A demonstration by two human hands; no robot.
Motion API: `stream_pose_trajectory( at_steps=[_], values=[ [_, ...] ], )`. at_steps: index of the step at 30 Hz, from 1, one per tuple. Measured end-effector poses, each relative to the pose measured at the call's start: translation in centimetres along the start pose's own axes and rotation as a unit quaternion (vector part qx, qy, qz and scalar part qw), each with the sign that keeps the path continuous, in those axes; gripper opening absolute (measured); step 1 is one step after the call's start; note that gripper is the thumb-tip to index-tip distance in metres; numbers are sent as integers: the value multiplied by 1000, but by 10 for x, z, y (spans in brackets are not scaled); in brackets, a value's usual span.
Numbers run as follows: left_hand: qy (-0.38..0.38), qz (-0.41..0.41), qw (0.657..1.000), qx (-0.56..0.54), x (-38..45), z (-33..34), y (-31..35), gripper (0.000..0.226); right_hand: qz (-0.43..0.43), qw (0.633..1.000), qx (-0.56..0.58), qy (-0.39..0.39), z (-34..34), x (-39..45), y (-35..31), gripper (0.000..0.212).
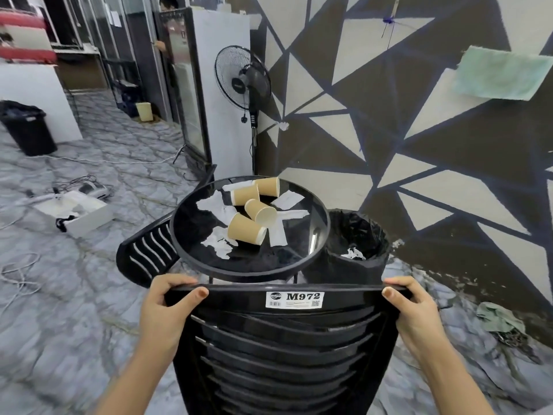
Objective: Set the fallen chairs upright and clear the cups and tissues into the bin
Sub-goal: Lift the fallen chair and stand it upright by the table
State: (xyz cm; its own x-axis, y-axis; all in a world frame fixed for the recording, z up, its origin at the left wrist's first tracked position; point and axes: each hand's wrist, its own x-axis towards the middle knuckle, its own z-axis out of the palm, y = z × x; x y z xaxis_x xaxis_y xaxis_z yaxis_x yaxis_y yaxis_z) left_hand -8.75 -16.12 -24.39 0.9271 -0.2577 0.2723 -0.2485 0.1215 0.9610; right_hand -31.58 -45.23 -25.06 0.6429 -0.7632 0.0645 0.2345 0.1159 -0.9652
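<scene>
A black slatted plastic chair [281, 348] labelled M972 stands right in front of me. My left hand [170, 304] grips the left end of its top rail and my right hand [410, 307] grips the right end. Beyond it is a round black table [320, 235] with several tan paper cups [247, 229] lying on their sides among white tissues [214, 206]. A second black chair [146, 250] lies tipped behind the table's left side. A black-lined bin [356, 244] stands to the right of the table with one crumpled tissue inside.
A patterned wall runs along the right. A pedestal fan [242, 77] and a glass-door fridge [185, 85] stand behind the table. Another black bin [28, 127] is at far left. A white box [77, 212] and cables lie on the floor at left; a green rag [498, 322] lies at right.
</scene>
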Motion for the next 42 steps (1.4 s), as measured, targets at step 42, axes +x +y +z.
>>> stream_pose_trajectory(
  at_steps=[42],
  values=[
    [-76,-81,992,56,-91,7,-67,43,133,986,-35,-97,-85,-6,54,29]
  ],
)
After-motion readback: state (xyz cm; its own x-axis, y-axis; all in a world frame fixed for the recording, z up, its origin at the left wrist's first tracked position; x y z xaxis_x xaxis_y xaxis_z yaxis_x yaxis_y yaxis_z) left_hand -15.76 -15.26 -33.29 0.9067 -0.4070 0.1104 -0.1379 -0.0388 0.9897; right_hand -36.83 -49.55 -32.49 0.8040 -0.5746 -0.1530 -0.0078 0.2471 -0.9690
